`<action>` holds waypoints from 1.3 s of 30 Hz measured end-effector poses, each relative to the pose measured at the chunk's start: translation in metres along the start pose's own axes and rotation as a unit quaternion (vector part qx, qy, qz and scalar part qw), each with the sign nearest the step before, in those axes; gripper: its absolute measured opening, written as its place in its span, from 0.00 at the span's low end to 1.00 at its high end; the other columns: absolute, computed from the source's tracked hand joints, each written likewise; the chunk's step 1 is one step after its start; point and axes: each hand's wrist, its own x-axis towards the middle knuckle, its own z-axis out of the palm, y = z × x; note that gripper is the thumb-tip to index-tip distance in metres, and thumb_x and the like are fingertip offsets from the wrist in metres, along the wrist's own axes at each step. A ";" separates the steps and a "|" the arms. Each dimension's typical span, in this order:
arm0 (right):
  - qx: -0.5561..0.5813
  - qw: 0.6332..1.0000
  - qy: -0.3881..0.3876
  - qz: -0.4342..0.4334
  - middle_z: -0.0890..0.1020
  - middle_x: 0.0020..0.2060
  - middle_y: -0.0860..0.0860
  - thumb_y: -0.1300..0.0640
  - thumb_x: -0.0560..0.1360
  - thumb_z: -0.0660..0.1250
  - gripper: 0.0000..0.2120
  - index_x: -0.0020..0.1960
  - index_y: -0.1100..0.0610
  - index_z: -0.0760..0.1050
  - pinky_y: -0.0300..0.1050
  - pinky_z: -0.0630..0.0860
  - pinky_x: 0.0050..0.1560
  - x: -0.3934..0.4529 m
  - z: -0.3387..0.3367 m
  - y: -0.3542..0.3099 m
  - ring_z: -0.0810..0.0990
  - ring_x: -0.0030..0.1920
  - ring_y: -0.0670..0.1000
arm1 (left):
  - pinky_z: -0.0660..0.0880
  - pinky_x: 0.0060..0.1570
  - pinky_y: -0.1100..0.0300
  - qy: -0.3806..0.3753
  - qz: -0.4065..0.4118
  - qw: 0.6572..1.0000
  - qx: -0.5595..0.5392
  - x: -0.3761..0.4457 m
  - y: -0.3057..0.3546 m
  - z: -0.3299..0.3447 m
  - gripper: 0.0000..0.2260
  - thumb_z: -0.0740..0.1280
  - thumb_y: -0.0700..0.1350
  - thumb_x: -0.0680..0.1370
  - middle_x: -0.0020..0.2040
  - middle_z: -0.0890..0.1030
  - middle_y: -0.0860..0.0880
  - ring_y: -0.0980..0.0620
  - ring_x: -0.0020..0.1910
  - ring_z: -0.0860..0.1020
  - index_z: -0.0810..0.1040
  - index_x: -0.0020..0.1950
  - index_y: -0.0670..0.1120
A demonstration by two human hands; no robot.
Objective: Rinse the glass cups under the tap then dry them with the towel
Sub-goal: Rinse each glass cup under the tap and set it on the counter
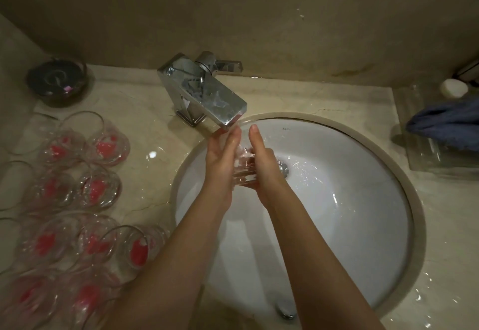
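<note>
A glass cup (243, 167) is pressed between the straight fingers of the left hand (220, 163) and right hand (261, 166) under the tap (207, 96), over the sink (337, 200), where it could be dropped if wet palms slide.

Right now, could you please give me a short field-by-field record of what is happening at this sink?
activity: rinsing a cup under the tap
left hand: fingers straight, pressed to the cup's left side
right hand: on the cup's right side, fingers partly hidden
sink: white, wet
waiting cups: many with red marks, on the counter left of the sink
towel: blue, on the counter at right, untouched
</note>
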 end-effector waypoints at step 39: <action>0.146 0.967 -0.194 0.074 0.76 0.61 0.61 0.29 0.67 0.67 0.43 0.67 0.63 0.74 0.55 0.68 0.70 -0.007 -0.006 -0.005 0.75 0.63 0.58 | 0.78 0.53 0.52 -0.063 -0.028 0.998 0.004 0.000 0.005 -0.009 0.18 0.71 0.56 0.72 0.62 0.81 0.43 0.46 0.56 0.81 0.80 0.61 0.58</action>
